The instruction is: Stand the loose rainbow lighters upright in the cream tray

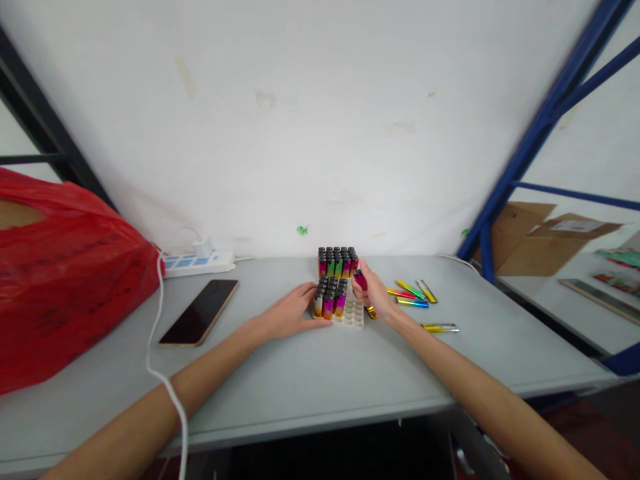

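My left hand [293,308] rests flat on the grey table, fingers stretched against the left side of a white tray [354,315] partly filled with rainbow-coloured lighters [330,295]. Just right of that tray, my right hand [374,293] is closed on a pink lighter [359,279], held upright over the tray's empty slots. A second, full tray of lighters [339,261] stands behind, near the wall. Several loose lighters [413,293] lie on the table to the right of my right hand, and one more lighter [440,327] lies nearer the front.
A phone [200,311] lies face up at the left. A white power strip [199,263] sits by the wall, its cable [159,347] trailing over the table's front edge. A red plastic bag [60,267] fills the far left. Blue shelving [545,127] and cardboard boxes [540,240] stand at the right.
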Demonstrator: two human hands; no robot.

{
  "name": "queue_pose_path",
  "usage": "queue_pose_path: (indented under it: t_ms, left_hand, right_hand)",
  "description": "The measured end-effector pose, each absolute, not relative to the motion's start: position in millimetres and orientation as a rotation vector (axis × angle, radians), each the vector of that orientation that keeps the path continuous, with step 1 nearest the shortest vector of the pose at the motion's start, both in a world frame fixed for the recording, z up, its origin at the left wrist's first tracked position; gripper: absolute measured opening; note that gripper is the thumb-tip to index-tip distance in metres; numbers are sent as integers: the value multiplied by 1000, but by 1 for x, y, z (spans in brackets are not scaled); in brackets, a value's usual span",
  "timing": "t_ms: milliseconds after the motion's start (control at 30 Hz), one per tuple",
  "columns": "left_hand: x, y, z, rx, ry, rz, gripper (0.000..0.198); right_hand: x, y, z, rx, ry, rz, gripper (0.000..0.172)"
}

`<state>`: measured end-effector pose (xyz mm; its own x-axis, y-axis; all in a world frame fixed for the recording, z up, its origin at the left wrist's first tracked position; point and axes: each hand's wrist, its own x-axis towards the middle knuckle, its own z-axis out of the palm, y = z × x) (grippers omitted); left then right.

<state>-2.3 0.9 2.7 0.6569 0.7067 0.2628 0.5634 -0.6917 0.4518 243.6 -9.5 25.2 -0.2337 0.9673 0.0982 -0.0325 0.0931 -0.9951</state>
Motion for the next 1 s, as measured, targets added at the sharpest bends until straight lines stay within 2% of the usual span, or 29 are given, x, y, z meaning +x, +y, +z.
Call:
queue_pose_path:
  t_ms: [233, 400, 533, 733, 1000]
  left_hand:
    - [-2, 1, 4, 2560, 999, 593, 73]
    - [-3, 2, 2, 2570, 1006, 582, 77]
    - [-3, 4, 0, 2570, 1019, 574, 78]
    - [-4, 4, 0, 2585, 1004, 581, 76]
    - [-4, 3, -1, 2580, 997, 595, 78]
  right_hand:
    - [241, -17, 25, -1040, -1436, 1236, 63]
    - [247, -15, 24, -1063, -1470, 1168, 70]
    - [258, -16, 28, -1075, -1674, 847, 69]
    - [267, -26, 45, -878, -2093, 310, 48]
    - [262, -32, 34, -1024, -2173, 532, 34]
